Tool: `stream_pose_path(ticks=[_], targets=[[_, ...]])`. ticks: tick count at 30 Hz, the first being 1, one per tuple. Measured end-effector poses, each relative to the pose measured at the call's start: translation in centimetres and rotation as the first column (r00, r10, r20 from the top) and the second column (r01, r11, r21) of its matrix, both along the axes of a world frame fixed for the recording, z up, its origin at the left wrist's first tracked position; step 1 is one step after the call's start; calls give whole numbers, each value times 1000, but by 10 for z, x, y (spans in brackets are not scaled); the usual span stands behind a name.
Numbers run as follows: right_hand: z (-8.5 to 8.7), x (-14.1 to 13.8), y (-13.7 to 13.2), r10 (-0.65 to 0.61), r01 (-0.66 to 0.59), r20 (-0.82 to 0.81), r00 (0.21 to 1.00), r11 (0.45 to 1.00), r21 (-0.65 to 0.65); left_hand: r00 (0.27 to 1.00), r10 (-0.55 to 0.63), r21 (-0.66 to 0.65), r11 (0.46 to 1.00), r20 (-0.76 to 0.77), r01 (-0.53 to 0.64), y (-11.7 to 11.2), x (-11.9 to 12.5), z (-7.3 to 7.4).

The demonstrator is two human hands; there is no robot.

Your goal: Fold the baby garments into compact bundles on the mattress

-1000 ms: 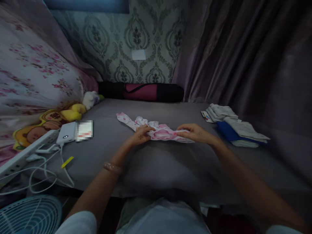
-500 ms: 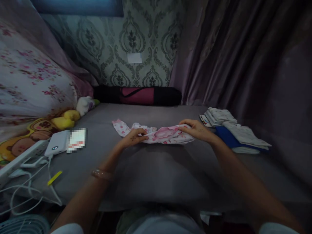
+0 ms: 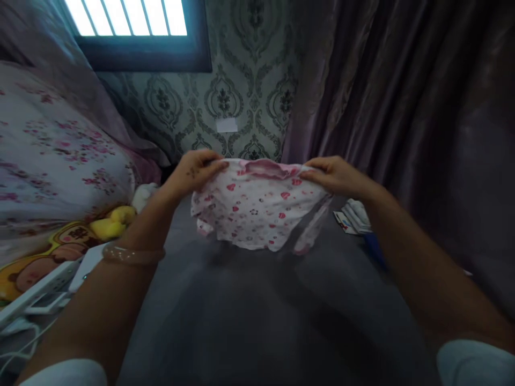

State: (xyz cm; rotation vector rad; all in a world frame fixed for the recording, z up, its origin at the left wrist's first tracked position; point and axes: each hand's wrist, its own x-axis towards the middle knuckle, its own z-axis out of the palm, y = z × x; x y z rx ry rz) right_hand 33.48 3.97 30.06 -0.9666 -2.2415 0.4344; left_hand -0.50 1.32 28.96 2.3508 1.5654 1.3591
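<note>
A small white baby shirt (image 3: 257, 206) with red hearts and a pink neckline hangs in the air above the grey bed sheet (image 3: 257, 311). My left hand (image 3: 201, 170) pinches its left shoulder between thumb and fingers. At the opposite shoulder, my right hand (image 3: 332, 174) grips the cloth the same way. The neck opening lies between my hands, facing up. Both sleeves dangle, the right one slightly blurred, and the lower hem hangs free.
Folded white cloths (image 3: 356, 214) and a blue piece (image 3: 375, 249) lie at the right, partly behind my forearm. On the left are a white power strip (image 3: 40, 292), cables, a yellow plush toy (image 3: 115, 222) and a flowered curtain (image 3: 68, 150). A patterned wall (image 3: 253, 96) stands behind.
Both hands have risen with the shirt, which was lying bunched on the bed and now hangs spread out. The view has tilted up, bringing the barred window into sight.
</note>
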Motion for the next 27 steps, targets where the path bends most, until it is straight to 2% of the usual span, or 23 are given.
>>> stream_pose_path(ticks=[2, 3, 5, 8, 9, 10, 12, 14, 15, 17, 18, 19, 22, 24, 26, 27], targets=[[24, 1, -3, -24, 28, -51, 998, 997, 71, 999, 32, 104, 994, 28, -35, -8, 2, 27], [32, 1, -3, -34, 40, -66, 997, 994, 102, 998, 29, 125, 991, 53, -36, -11, 2, 36], [42, 1, 0, -56, 63, -52, 997, 988, 143, 998, -11, 63, 998, 60, 7, -11, 0, 45], [42, -1, 9, -87, 79, 64, 994, 989, 122, 995, -92, -189, 978, -26, 85, 3, -2, 39], [40, -2, 11, -96, 86, 87, 992, 991, 106, 995, -92, -228, 970, -30, 82, 8, -2, 35], [38, -2, 12, -105, 97, 80, 991, 991, 96, 998, -68, -219, 974, 4, 67, 13, 0, 31], [36, -1, 10, -118, 119, -16, 993, 990, 71, 985, -7, -113, 993, 172, 27, 17, 5, 23], [35, 3, 5, -81, 80, -96, 992, 997, -15, 949, -41, -93, 993, 313, 73, 17, 10, 18], [35, 6, 3, -34, 26, -93, 995, 996, -87, 940, -85, -156, 977, 331, 144, 16, 11, 17], [34, 10, 2, 82, -87, -34, 996, 967, -239, 929, -187, -337, 894, 319, 295, 17, 12, 13], [32, 10, 3, 117, -114, -4, 993, 953, -281, 920, -217, -388, 857, 327, 340, 18, 12, 11], [30, 10, 5, 118, -110, 13, 993, 952, -285, 911, -218, -391, 850, 349, 353, 21, 11, 10], [23, 5, 12, 5, -8, -15, 1000, 986, -167, 907, -146, -317, 905, 396, 284, 27, 10, 6], [19, 1, 15, 2, -8, -35, 999, 987, -161, 923, -146, -380, 880, 356, 286, 27, 11, 5], [16, 0, 17, 48, -58, -50, 998, 975, -216, 922, -179, -440, 836, 343, 326, 25, 10, 4], [15, 1, 17, 56, -66, -51, 997, 970, -232, 922, -183, -446, 832, 342, 330, 25, 9, 4]])
